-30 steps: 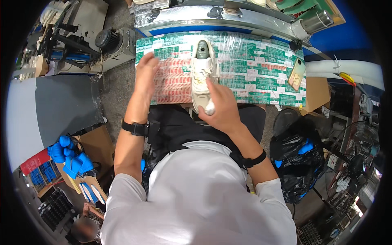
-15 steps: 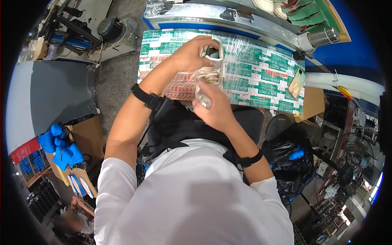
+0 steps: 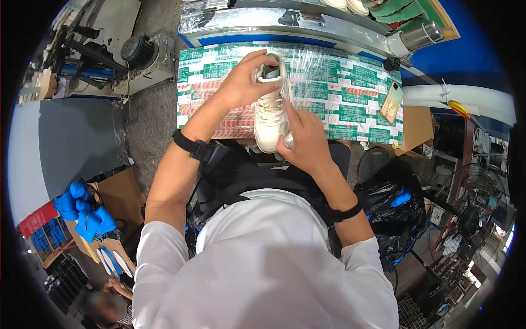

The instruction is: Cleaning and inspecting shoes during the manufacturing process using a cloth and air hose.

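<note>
Head view, one white shoe point(image 3: 269, 112), left hand point(image 3: 241, 82) gripping its collar, right hand point(image 3: 303, 138) clasping its toe

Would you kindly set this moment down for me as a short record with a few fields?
Setting: worktable covered in green, white and red printed sheet under clear film
Main item: white shoe, lying lengthwise, toe toward the person
Left hand: grips the shoe's heel end at the opening
Right hand: holds the toe end from the side
On table: phone near the right edge
Right of person: black bag
Lower left: blue items on cardboard
</note>
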Demonstrator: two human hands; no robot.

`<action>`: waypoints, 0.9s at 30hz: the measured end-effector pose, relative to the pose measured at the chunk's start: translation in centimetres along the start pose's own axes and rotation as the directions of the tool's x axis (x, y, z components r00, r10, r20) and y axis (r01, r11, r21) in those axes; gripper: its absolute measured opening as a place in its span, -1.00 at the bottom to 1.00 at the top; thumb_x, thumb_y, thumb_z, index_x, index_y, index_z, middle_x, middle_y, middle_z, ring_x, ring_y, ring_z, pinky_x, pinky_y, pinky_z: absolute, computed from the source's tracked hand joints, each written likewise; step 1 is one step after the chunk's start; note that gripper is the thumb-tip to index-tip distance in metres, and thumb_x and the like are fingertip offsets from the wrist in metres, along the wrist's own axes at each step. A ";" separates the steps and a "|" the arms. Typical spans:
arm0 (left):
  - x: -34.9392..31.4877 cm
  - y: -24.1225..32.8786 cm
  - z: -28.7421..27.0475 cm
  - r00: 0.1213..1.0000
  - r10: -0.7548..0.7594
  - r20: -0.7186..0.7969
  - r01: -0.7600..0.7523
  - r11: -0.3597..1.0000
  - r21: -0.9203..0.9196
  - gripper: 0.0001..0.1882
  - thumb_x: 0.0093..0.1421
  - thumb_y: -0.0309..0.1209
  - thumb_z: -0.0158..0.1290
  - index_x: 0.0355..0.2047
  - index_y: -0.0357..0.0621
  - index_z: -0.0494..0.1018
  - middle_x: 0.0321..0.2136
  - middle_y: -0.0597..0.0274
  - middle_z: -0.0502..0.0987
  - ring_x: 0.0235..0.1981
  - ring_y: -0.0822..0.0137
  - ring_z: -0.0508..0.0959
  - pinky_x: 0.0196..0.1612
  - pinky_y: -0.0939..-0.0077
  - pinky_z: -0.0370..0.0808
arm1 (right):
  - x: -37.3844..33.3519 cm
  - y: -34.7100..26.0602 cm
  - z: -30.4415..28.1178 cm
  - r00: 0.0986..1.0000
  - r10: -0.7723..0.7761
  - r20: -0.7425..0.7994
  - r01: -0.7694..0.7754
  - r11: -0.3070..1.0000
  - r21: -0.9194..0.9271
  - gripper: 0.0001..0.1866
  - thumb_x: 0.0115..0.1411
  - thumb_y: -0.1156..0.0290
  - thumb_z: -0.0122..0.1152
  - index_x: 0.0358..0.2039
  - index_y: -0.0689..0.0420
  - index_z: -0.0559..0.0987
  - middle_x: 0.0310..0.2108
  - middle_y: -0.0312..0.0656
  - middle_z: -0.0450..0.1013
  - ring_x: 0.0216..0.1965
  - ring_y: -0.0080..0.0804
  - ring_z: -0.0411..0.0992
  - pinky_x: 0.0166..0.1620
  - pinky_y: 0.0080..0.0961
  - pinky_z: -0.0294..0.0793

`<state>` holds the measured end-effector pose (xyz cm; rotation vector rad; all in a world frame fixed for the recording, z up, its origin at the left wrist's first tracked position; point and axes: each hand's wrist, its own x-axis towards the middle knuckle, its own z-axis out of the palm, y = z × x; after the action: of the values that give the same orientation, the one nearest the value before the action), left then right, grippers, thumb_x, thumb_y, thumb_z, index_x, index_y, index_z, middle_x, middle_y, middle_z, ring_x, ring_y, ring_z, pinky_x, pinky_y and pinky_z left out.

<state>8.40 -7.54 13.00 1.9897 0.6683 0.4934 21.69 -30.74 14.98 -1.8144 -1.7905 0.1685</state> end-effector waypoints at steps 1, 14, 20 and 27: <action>-0.5 -0.4 -0.3 0.999 -0.040 -0.010 0.039 0.997 -0.069 -0.45 0.19 -0.24 0.52 0.17 0.01 0.64 0.52 -0.18 0.36 0.51 -0.14 0.41 0.48 0.15 0.42 | -0.8 -0.1 -0.7 1.000 0.001 0.003 -0.001 1.000 0.004 -0.13 0.10 0.35 0.47 0.41 0.40 0.44 -0.08 0.06 0.49 -0.03 0.09 0.51 0.09 0.01 0.52; -0.2 0.2 1.4 0.995 0.070 -0.074 -0.066 0.996 0.060 -0.58 0.25 -0.38 0.52 0.00 -0.10 0.56 0.39 -0.10 0.46 0.43 0.04 0.47 0.43 0.22 0.45 | -1.1 0.6 0.5 0.994 0.082 -0.074 -0.073 0.991 0.112 -0.14 0.08 0.31 0.48 0.38 0.40 0.46 -0.04 0.08 0.50 0.02 0.09 0.50 0.17 -0.01 0.50; -1.4 0.4 0.7 0.995 -0.024 -0.098 0.015 0.996 -0.092 -0.64 0.22 -0.32 0.54 -0.30 -0.17 0.53 0.43 -0.23 0.42 0.26 -0.10 0.62 0.17 0.13 0.65 | -3.4 -2.2 -2.3 0.995 0.061 0.076 -0.070 0.990 0.119 -0.12 0.06 0.31 0.47 0.39 0.42 0.44 -0.09 0.05 0.47 -0.04 0.06 0.48 0.03 -0.03 0.49; 0.1 0.5 -0.7 0.999 -0.016 0.030 0.013 0.997 0.077 -0.62 0.18 -0.22 0.59 -0.35 -0.13 0.60 0.43 -0.16 0.41 0.45 -0.11 0.46 0.35 0.01 0.51 | 0.4 -3.9 0.2 1.000 0.026 -0.013 -0.025 0.997 0.067 -0.10 0.07 0.30 0.46 0.40 0.42 0.43 -0.04 0.05 0.48 -0.01 0.09 0.48 0.08 0.02 0.48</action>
<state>8.19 -7.19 13.81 2.0589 0.6911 0.4331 18.20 -30.54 16.80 -1.7882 -1.7317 0.2222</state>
